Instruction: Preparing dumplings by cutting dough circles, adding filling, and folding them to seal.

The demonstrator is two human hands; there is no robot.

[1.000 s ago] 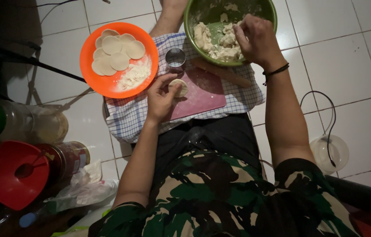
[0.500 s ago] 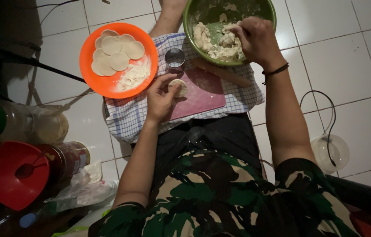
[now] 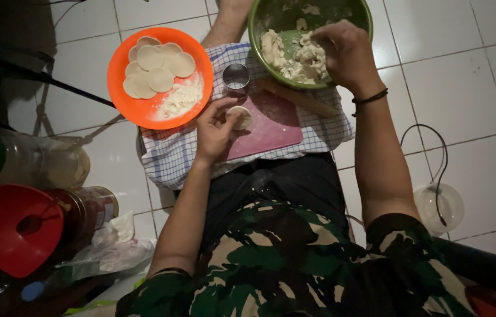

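Dough disc (image 3: pixel 240 117) lies in the left hand (image 3: pixel 216 126), fingers curled around it, above the pink board (image 3: pixel 271 126); beyond, the right hand (image 3: pixel 346 56) pinches the dough lump (image 3: pixel 295 58) in the green bowl (image 3: pixel 260 41); orange plate (image 3: pixel 142 111) of discs sits left.

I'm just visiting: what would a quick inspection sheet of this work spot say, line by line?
Surface: checked cloth over the lap, pink board on it, white tile floor around.
Job's things: green bowl holding dough; dough disc; orange plate with flat discs and flour; metal cutter; rolling pin.
Clutter: red funnel, jars, plastic bag at left.
Hands: left hand holds the dough disc; right hand in the bowl's dough.
Cables: black cable into a clear lid.
Surroundings: dark stand at left.
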